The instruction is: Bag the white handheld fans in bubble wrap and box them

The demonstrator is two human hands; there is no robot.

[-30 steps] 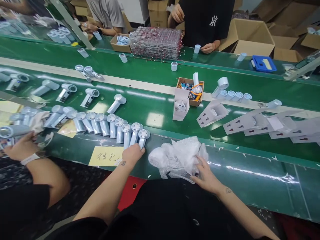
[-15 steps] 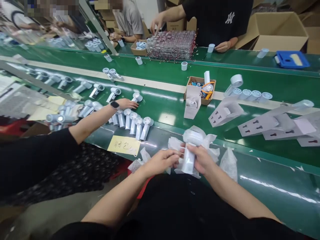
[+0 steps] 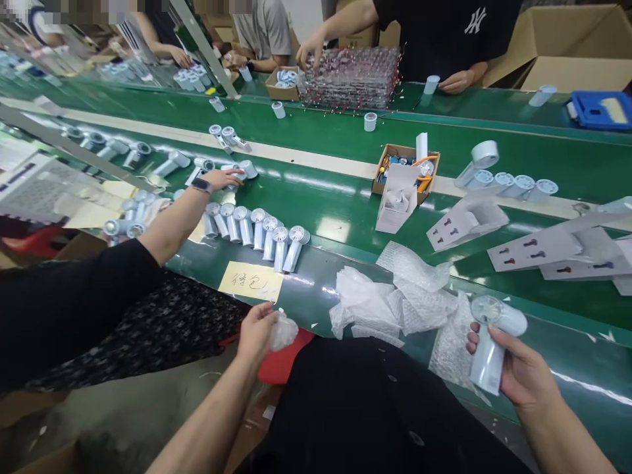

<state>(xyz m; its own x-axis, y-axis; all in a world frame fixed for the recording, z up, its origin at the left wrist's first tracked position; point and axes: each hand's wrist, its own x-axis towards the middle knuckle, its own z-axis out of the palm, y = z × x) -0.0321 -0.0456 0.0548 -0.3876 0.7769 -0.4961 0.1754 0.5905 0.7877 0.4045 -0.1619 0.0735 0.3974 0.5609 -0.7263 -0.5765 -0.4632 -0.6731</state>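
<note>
- Handheld fan sits clamped in my right hand, handle running toward me.
- My left hand, well apart, pinches crumpled plastic.
- Bubble bag lies just left of the fan, nearer my right hand.

Pale glare marks the green belt; the upper left blurs.

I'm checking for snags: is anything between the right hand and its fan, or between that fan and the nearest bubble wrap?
Nothing visible: the right hand grips the fan by its handle, and the bubble wrap shows right beside it. Whether fan and wrap touch, I cannot tell.
</note>
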